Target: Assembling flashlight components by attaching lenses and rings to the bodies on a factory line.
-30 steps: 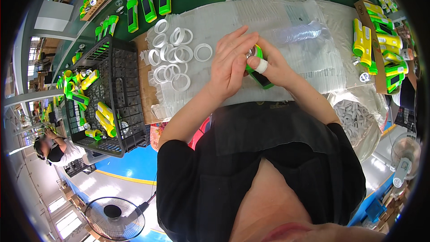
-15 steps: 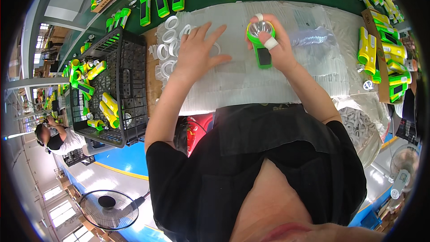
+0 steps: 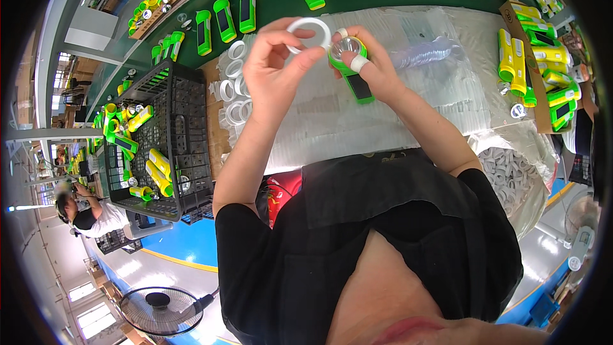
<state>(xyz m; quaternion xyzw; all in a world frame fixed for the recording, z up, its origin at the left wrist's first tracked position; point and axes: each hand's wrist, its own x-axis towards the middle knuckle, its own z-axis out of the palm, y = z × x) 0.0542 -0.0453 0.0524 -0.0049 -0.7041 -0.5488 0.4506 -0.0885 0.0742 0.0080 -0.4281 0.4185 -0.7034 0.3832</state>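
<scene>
A white plastic ring (image 3: 327, 33) is pinched between the thumb and fingers of my left hand (image 3: 274, 67), raised over the work surface. My right hand (image 3: 377, 67), with white tape on its thumb and a finger, is closed round the head of a green flashlight (image 3: 359, 88) that has a dark panel on its body. The flashlight's shiny reflector faces up, close beside the ring. More white rings (image 3: 227, 91) lie in a cluster left of my left forearm. Clear round lenses (image 3: 424, 54) lie in an overlapping row right of my right hand.
A black crate (image 3: 191, 134) holding yellow-green flashlights stands on the left. Green flashlights (image 3: 248, 9) lie along the far green bench (image 3: 274, 9). At the right, a cardboard box (image 3: 539, 70) holds more; below it sits a bag of white rings (image 3: 507, 176). A co-worker (image 3: 96, 214) is at far left.
My left hand has picked up a white ring and lifted it toward the flashlight. My right hand has shifted slightly left with the flashlight. The whole view has tilted a little.
</scene>
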